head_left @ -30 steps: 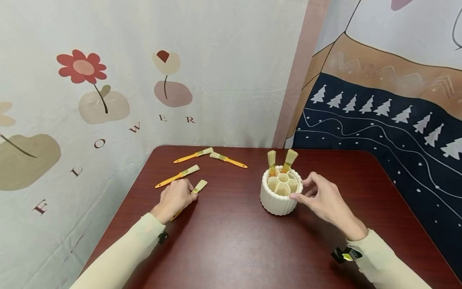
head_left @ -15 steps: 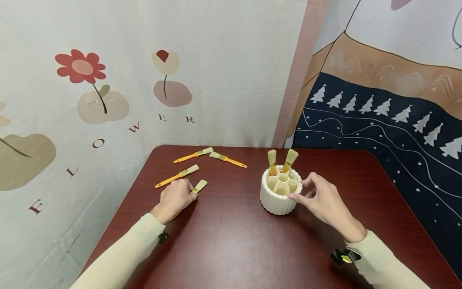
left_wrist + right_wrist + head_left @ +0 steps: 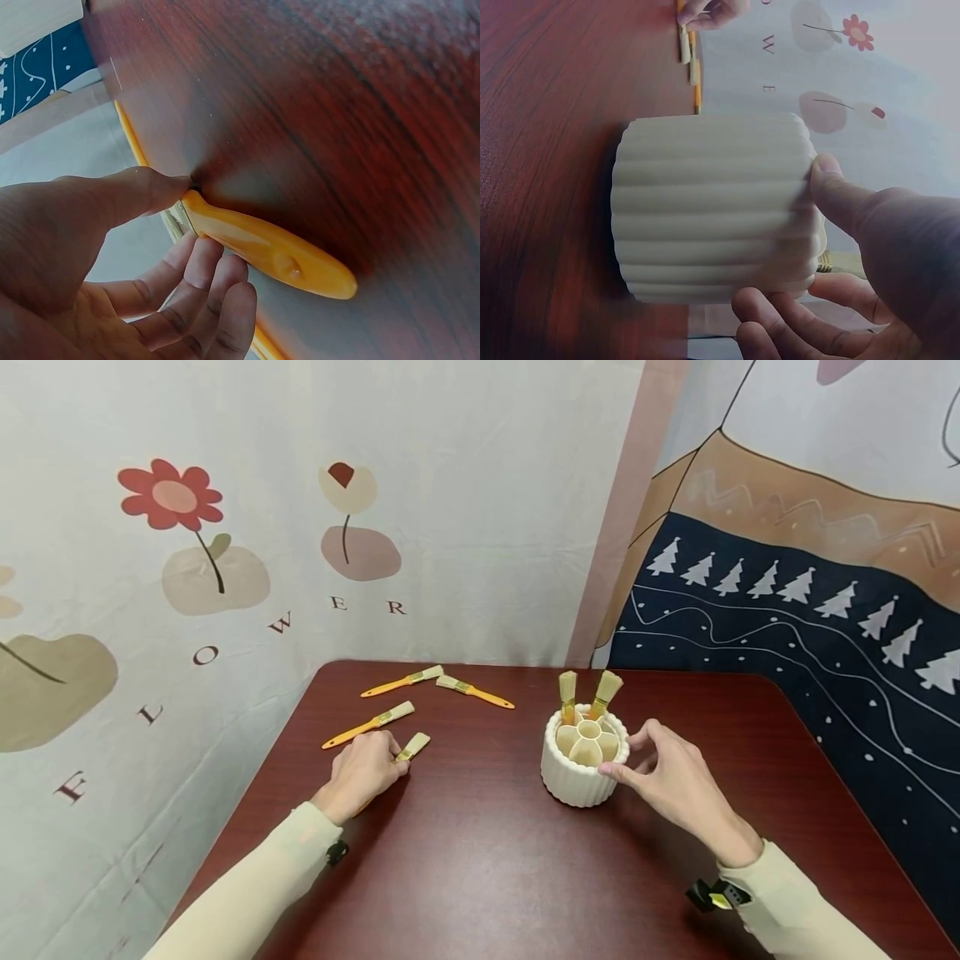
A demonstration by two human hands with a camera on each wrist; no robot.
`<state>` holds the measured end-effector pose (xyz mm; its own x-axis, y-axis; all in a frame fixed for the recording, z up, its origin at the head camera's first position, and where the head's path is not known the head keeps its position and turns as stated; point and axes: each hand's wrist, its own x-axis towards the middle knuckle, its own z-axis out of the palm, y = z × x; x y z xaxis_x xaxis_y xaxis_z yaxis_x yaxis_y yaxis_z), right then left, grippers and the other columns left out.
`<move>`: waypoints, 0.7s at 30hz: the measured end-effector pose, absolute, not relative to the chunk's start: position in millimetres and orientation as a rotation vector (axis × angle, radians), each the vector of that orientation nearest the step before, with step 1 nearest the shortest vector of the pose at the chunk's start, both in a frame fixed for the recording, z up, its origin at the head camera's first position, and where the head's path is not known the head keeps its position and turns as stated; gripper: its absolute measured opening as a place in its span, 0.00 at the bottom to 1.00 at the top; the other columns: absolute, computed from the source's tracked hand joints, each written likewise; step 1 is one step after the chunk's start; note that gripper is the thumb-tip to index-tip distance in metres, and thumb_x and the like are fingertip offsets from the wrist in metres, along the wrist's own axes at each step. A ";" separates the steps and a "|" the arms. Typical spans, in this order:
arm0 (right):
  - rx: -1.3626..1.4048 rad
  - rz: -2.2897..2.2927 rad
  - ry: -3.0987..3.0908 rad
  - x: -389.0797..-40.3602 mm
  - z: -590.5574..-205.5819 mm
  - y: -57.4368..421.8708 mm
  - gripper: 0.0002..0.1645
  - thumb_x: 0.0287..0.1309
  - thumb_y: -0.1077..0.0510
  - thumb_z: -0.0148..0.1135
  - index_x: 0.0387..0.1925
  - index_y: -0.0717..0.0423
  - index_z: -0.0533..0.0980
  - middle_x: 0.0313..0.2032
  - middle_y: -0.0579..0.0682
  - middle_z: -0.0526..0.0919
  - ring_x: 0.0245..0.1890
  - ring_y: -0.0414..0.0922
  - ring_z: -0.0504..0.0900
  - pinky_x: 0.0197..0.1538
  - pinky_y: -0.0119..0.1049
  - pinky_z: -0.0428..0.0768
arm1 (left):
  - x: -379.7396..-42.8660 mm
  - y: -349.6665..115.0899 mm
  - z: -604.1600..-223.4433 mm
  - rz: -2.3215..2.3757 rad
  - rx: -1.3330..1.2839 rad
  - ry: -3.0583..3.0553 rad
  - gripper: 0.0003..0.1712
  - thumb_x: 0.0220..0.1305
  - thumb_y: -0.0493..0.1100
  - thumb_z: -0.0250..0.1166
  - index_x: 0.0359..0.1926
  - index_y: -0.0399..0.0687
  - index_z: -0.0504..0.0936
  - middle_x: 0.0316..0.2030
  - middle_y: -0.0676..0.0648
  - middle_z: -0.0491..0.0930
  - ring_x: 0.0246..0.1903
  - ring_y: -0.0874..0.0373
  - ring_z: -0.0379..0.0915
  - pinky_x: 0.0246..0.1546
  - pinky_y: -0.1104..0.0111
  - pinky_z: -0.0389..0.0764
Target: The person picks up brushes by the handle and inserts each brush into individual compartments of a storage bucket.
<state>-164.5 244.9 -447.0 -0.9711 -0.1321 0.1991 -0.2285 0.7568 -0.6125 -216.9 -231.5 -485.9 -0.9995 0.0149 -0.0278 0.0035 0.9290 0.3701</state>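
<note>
At the left of the table my left hand [image 3: 366,770] pinches a flat paintbrush [image 3: 270,251] with a yellow handle between thumb and fingertips. Its pale bristles point away to the upper right in the head view. On the right, my right hand [image 3: 678,777] grips the rim of a white ribbed brush holder [image 3: 577,777], with the thumb [image 3: 832,180] at the near side and fingers round the far side. Petal-shaped compartments divide the holder inside. Two paintbrushes stand in its back compartments, bristles up: one upright brush [image 3: 567,693] and one tilted right [image 3: 606,692].
Three more yellow-handled brushes lie on the dark red table [image 3: 480,860]: one brush [image 3: 369,726] just beyond my left hand, another brush [image 3: 402,682] near the back edge, and a third brush [image 3: 476,692] to its right. A printed cloth [image 3: 480,527] hangs behind.
</note>
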 end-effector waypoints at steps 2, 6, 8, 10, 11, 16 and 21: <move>0.290 1.005 -2.810 -164.1 -446.8 245.2 0.34 0.63 0.36 0.89 0.53 0.51 0.80 0.51 0.56 0.92 0.37 0.42 0.90 0.34 0.32 0.86 | -217.7 -231.8 -485.7 0.585 0.008 3.057 0.13 0.71 0.46 0.80 0.49 0.44 0.95 0.33 0.49 0.89 0.27 0.53 0.78 0.24 0.61 0.73; 0.296 0.999 -2.817 -163.3 -446.5 246.8 0.34 0.65 0.35 0.88 0.55 0.51 0.80 0.52 0.56 0.92 0.39 0.43 0.91 0.35 0.31 0.87 | -217.9 -232.0 -486.2 0.588 0.005 3.064 0.13 0.71 0.46 0.80 0.50 0.43 0.95 0.32 0.49 0.89 0.27 0.53 0.77 0.24 0.61 0.72; 0.297 0.997 -2.815 -163.3 -446.4 248.3 0.34 0.66 0.35 0.87 0.57 0.50 0.80 0.52 0.55 0.92 0.39 0.43 0.91 0.36 0.31 0.87 | -217.6 -231.7 -486.7 0.592 0.003 3.067 0.13 0.71 0.46 0.79 0.51 0.43 0.94 0.32 0.49 0.89 0.27 0.53 0.78 0.25 0.61 0.73; 0.304 0.997 -2.809 -163.8 -446.5 250.2 0.33 0.68 0.35 0.86 0.58 0.50 0.81 0.52 0.54 0.92 0.40 0.43 0.91 0.37 0.31 0.88 | -216.9 -231.5 -487.0 0.595 0.004 3.072 0.13 0.71 0.45 0.79 0.51 0.43 0.94 0.33 0.49 0.90 0.27 0.52 0.78 0.25 0.60 0.73; 0.305 0.994 -2.804 -164.3 -446.5 251.5 0.32 0.69 0.36 0.85 0.58 0.50 0.82 0.52 0.53 0.92 0.41 0.44 0.91 0.38 0.31 0.88 | -216.7 -231.5 -487.2 0.596 0.003 3.075 0.13 0.72 0.45 0.79 0.51 0.43 0.94 0.33 0.49 0.90 0.28 0.52 0.78 0.25 0.60 0.73; 0.308 0.973 -2.780 -169.4 -447.4 259.1 0.25 0.77 0.40 0.80 0.60 0.51 0.84 0.56 0.55 0.92 0.44 0.47 0.92 0.43 0.34 0.90 | -216.6 -231.2 -488.6 0.594 0.000 3.088 0.12 0.71 0.44 0.78 0.51 0.44 0.94 0.35 0.48 0.91 0.29 0.52 0.79 0.26 0.61 0.75; 0.318 1.009 -2.789 -176.6 -449.5 266.8 0.26 0.83 0.44 0.73 0.71 0.52 0.83 0.63 0.59 0.90 0.53 0.53 0.94 0.55 0.42 0.94 | -217.8 -231.3 -489.2 0.608 0.013 3.099 0.13 0.71 0.44 0.78 0.51 0.43 0.94 0.36 0.47 0.92 0.29 0.53 0.80 0.25 0.62 0.75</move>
